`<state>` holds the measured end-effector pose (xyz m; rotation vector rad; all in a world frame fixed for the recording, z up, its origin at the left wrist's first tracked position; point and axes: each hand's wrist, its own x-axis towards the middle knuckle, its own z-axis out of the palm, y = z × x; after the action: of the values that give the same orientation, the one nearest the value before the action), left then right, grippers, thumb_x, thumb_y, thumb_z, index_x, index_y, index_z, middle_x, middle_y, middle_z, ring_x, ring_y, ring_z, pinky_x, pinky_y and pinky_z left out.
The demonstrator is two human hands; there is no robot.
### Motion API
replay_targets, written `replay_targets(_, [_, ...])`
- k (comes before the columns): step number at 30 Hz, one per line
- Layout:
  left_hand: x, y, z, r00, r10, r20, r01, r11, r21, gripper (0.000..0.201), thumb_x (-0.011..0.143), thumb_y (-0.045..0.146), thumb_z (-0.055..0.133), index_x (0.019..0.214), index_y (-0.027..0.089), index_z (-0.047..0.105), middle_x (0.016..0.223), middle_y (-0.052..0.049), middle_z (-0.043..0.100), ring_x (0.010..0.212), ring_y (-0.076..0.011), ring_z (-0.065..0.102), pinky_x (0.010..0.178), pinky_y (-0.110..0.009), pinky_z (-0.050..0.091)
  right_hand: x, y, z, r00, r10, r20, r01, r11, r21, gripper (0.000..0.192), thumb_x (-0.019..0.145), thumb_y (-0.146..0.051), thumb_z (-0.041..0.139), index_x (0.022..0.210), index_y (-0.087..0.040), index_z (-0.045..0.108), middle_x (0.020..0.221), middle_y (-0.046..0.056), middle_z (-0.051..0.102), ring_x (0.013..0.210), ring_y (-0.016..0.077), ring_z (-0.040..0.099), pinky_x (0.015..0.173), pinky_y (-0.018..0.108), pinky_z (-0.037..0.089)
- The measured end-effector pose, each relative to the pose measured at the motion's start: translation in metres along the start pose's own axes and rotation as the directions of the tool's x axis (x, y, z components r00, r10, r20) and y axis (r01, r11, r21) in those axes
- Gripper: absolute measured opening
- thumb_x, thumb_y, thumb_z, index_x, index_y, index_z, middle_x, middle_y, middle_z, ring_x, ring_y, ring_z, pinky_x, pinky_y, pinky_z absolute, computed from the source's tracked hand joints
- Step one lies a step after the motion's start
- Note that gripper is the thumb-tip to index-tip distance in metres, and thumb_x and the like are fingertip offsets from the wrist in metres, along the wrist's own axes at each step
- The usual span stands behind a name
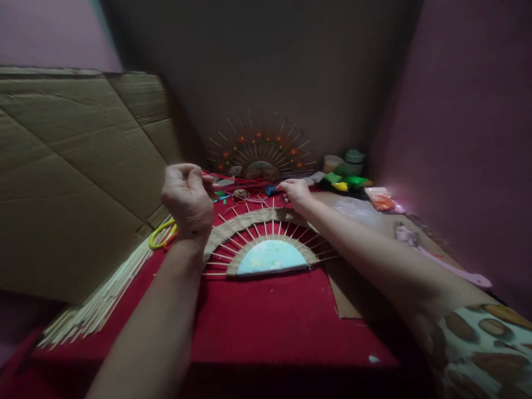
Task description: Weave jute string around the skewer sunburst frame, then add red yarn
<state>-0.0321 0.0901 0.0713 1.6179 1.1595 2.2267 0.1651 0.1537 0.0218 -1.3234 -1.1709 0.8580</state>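
On the red-clothed bench lies a half-round stick frame. Left hand, raised above its left edge, pinches a thin red strand; right hand holds the strand's far end above the frame's woven top band.

Red cloth, pale-blue half-disc ringed in tan weave, yellow-handled scissors, brown-spotted sleeve.

Left hand: bare, no glove, ring or watch visible; wrist and forearm uncovered down to the frame edge, no sleeve seen. Right hand: bare, no jewellery visible; forearm uncovered well back from the fingers. Sleeve on the right upper arm: pale cream fabric printed with brown oval patches, loose fit, hem just above the elbow.
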Motion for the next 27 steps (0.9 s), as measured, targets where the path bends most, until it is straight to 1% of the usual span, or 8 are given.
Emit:
replay_targets(2, [0.002, -0.002, 0.000, 0.999, -0.041, -0.010, 0.041, 0.997, -0.068, 0.004, 0.084, 0.016, 0.047, 0.081, 0.018, 0.047, 0.057, 0.004, 0.055, 0.041, -0.0110, 0.057, 0.035, -0.020, 0.042, -0.001, 0.000, 0.000, 0.999, -0.006, 0.036, 0.005, 1.000, 0.026, 0.007, 0.067, -0.013, 0.055, 0.060, -0.015, 0.055, 0.043, -0.004, 0.049, 0.035, 0.0078, 0.045, 0.036, 0.020, 0.036])
replay_targets(4, [0.004, -0.004, 0.000, 0.998, -0.064, -0.007, 0.063, 0.992, -0.110, 0.005, 0.084, 0.016, 0.047, 0.081, 0.019, 0.046, 0.058, 0.004, 0.055, 0.042, -0.0106, 0.057, 0.035, -0.019, 0.041, -0.001, 0.000, 0.001, 0.996, -0.018, 0.083, 0.015, 0.999, 0.042, 0.006, 0.067, -0.013, 0.056, 0.061, -0.015, 0.056, 0.046, -0.003, 0.053, 0.036, 0.0083, 0.048, 0.036, 0.020, 0.037])
replay_targets(9, [0.004, -0.005, -0.001, 0.999, -0.036, -0.011, 0.034, 0.989, -0.144, 0.004, 0.085, 0.018, 0.048, 0.082, 0.019, 0.045, 0.060, 0.004, 0.055, 0.046, -0.0104, 0.059, 0.037, -0.019, 0.043, 0.003, 0.004, 0.001, 0.976, -0.057, 0.211, 0.047, 0.998, 0.050, 0.005, 0.068, -0.014, 0.055, 0.063, -0.015, 0.057, 0.052, -0.001, 0.060, 0.039, 0.0096, 0.054, 0.037, 0.019, 0.039])
replay_targets(13, [0.007, -0.005, -0.003, 0.999, -0.029, -0.029, 0.025, 0.989, -0.144, 0.004, 0.085, 0.017, 0.047, 0.082, 0.019, 0.045, 0.060, 0.004, 0.055, 0.045, -0.0089, 0.057, 0.037, -0.018, 0.043, 0.003, 0.009, 0.000, 0.944, -0.076, 0.322, 0.070, 0.997, 0.032, 0.007, 0.067, -0.015, 0.056, 0.059, -0.015, 0.056, 0.047, -0.002, 0.058, 0.036, 0.0094, 0.051, 0.035, 0.019, 0.038])
replay_targets(17, [0.016, -0.018, -0.008, 0.998, -0.037, -0.051, 0.030, 0.990, -0.141, 0.005, 0.084, 0.016, 0.047, 0.082, 0.020, 0.045, 0.060, 0.003, 0.056, 0.044, -0.0102, 0.057, 0.036, -0.019, 0.042, 0.002, 0.011, -0.006, 0.910, -0.101, 0.401, 0.100, 0.995, 0.025, 0.008, 0.065, -0.018, 0.058, 0.058, -0.015, 0.057, 0.041, -0.003, 0.053, 0.036, 0.0083, 0.049, 0.037, 0.018, 0.037])
replay_targets(20, [0.023, -0.032, -0.011, 0.994, -0.090, -0.065, 0.081, 0.988, -0.131, 0.005, 0.083, 0.015, 0.045, 0.082, 0.019, 0.045, 0.060, 0.003, 0.057, 0.045, -0.0097, 0.058, 0.038, -0.018, 0.044, 0.001, 0.010, -0.014, 0.886, -0.123, 0.447, 0.123, 0.992, 0.030, 0.008, 0.064, -0.021, 0.060, 0.061, -0.014, 0.060, 0.043, -0.002, 0.054, 0.040, 0.0083, 0.049, 0.040, 0.019, 0.038])
replay_targets(23, [0.028, -0.044, -0.012, 0.980, -0.179, -0.092, 0.167, 0.978, -0.124, 0.005, 0.082, 0.014, 0.043, 0.081, 0.018, 0.044, 0.058, 0.003, 0.056, 0.044, -0.0095, 0.057, 0.038, -0.018, 0.045, -0.002, 0.006, -0.024, 0.858, -0.142, 0.494, 0.152, 0.988, 0.020, 0.010, 0.063, -0.024, 0.061, 0.063, -0.014, 0.062, 0.046, -0.001, 0.056, 0.043, 0.0097, 0.051, 0.044, 0.021, 0.041])
replay_targets(27, [0.029, -0.054, -0.013, 0.956, -0.279, -0.090, 0.272, 0.959, -0.085, 0.006, 0.080, 0.013, 0.042, 0.079, 0.018, 0.044, 0.058, 0.004, 0.057, 0.044, -0.0096, 0.058, 0.041, -0.018, 0.047, -0.007, -0.004, -0.034, 0.827, -0.148, 0.542, 0.211, 0.976, -0.055, 0.011, 0.063, -0.024, 0.062, 0.063, -0.014, 0.065, 0.047, -0.001, 0.056, 0.045, 0.0101, 0.050, 0.047, 0.022, 0.042])
